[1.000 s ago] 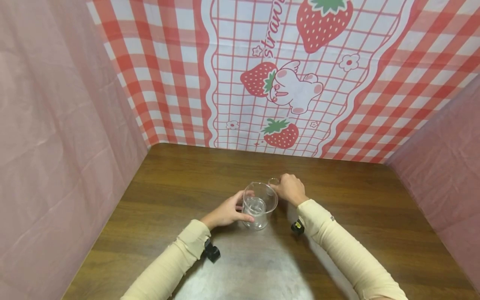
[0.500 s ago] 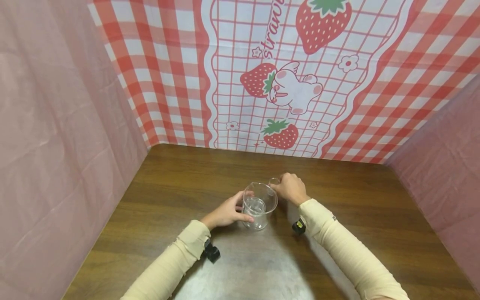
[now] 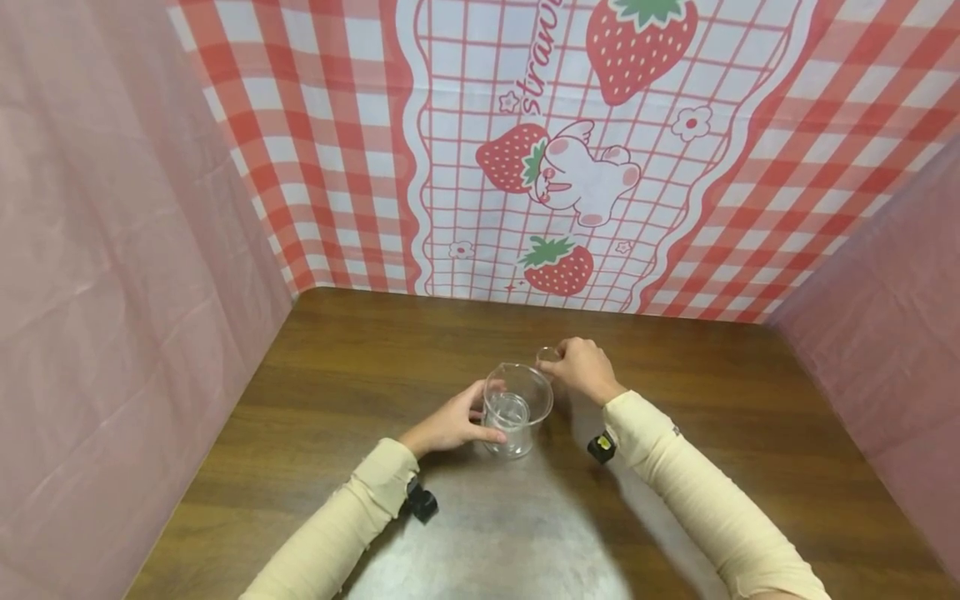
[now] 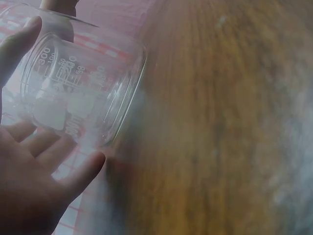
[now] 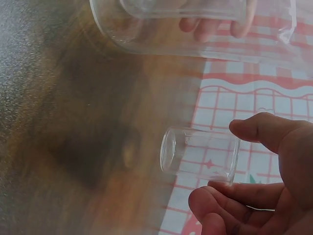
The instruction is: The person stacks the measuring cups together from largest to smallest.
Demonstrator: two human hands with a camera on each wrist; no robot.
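A large clear glass beaker (image 3: 534, 412) with white volume marks stands upright on the table, and a smaller marked beaker (image 3: 512, 410) is nested inside it. My left hand (image 3: 453, 421) holds the large beaker from its left side, thumb toward me and fingers round the far side. Just beyond the beaker's right side, my right hand (image 3: 588, 368) pinches a small clear glass cup (image 5: 203, 152) between thumb and fingers near its rim. The cup looks empty and upright; whether its base touches the table is hard to tell.
The brown wooden table (image 3: 360, 350) ends at a red checked strawberry cloth (image 3: 465, 208) hung behind it. Pink curtains (image 3: 112, 292) close off both sides. A bright reflection lies on the tabletop in front of the beakers.
My right hand has shifted slightly away from the large beaker, toward the back, with the small cup in it. The left hand and the nested beakers have stayed in place.
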